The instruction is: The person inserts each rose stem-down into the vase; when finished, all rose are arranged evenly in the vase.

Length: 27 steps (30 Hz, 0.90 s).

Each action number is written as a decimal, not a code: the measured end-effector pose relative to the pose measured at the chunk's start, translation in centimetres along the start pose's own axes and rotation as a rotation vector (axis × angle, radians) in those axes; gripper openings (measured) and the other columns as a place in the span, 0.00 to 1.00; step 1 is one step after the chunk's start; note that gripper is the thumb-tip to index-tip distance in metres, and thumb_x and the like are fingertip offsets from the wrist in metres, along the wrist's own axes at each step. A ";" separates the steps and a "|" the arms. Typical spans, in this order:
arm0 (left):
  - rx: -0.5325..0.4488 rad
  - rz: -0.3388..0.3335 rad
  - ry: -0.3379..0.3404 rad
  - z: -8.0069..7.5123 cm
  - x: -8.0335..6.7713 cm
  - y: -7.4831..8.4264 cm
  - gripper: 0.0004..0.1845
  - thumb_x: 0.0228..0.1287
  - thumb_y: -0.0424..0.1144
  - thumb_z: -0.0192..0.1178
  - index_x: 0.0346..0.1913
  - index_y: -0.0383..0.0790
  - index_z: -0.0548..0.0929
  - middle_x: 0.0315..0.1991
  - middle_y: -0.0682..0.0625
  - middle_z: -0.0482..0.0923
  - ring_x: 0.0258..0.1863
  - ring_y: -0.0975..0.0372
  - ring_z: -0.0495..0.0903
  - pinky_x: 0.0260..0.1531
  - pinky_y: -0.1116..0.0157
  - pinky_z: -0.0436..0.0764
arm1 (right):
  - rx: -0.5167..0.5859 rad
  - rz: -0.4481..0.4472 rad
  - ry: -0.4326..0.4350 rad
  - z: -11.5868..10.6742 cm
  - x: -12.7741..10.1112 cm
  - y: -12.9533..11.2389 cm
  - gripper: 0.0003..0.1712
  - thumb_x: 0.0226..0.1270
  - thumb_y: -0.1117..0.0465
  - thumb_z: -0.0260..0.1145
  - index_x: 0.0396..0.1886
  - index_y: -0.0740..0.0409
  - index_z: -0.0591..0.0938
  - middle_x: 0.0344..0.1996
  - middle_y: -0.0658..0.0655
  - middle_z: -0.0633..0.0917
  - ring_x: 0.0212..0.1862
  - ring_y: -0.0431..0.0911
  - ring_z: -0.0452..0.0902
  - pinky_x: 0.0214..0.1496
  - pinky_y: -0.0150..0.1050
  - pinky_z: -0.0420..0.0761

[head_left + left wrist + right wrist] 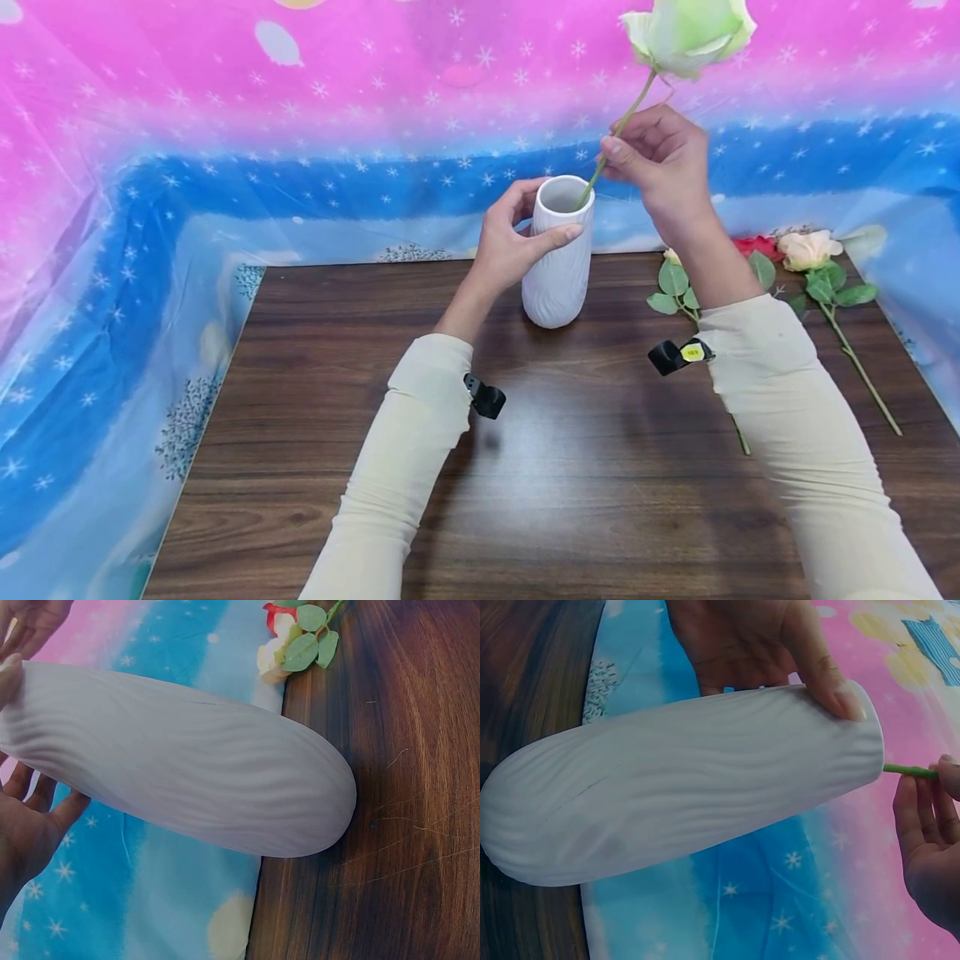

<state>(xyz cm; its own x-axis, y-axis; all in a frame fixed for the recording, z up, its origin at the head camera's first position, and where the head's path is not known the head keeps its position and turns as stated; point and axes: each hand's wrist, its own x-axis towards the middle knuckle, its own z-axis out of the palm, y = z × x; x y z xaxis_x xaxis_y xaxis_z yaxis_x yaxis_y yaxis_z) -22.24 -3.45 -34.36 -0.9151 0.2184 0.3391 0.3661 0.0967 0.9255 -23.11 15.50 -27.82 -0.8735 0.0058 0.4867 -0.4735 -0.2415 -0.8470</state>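
Observation:
A white ribbed vase (557,267) stands near the back edge of the table, its mouth facing up. My left hand (517,237) grips it near the rim, thumb across the front. Above and to the right, my right hand (663,162) pinches the stem of a pale green-white rose (693,37). The lower end of that stem is inside the vase mouth; how deep it goes is hidden. In the right wrist view, the green stem (909,771) runs from the vase opening to the fingers.
On the right of the dark wooden table (337,417) lie a peach rose (810,250), a red rose (757,246) and another leafy stem (675,287), partly hidden by my right arm. A pink and blue snowflake cloth (300,183) hangs behind the table.

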 end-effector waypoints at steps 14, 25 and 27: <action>-0.017 0.013 -0.009 0.0 -0.1 0.0 0.32 0.59 0.36 0.74 0.67 0.40 0.76 0.57 0.41 0.82 0.54 0.55 0.81 0.55 0.51 0.84 | -0.260 0.034 -0.123 0.2 -0.5 0.0 0.14 0.65 0.74 0.68 0.35 0.48 0.87 0.27 0.43 0.89 0.28 0.36 0.85 0.39 0.27 0.86; 0.005 0.017 0.001 0.0 0.0 -0.1 0.32 0.58 0.37 0.74 0.66 0.41 0.76 0.55 0.42 0.83 0.53 0.56 0.82 0.51 0.55 0.86 | -0.100 0.195 -0.058 0.3 -0.7 -0.2 0.12 0.66 0.72 0.67 0.45 0.55 0.87 0.30 0.46 0.90 0.35 0.39 0.87 0.42 0.28 0.87; 0.007 0.022 0.001 0.0 0.0 -0.2 0.32 0.58 0.37 0.74 0.66 0.41 0.76 0.55 0.42 0.83 0.53 0.56 0.82 0.52 0.53 0.85 | -0.122 0.192 -0.056 0.2 -0.8 -0.1 0.14 0.67 0.72 0.66 0.46 0.52 0.87 0.30 0.46 0.90 0.35 0.38 0.87 0.44 0.28 0.87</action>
<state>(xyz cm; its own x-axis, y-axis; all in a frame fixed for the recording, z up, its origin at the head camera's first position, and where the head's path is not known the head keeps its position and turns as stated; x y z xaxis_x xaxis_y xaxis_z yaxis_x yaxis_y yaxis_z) -22.32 -3.43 -34.51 -0.9070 0.2196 0.3593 0.3870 0.0984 0.9168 -22.32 15.30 -28.13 -0.9430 -0.0838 0.3222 -0.3122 -0.1135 -0.9432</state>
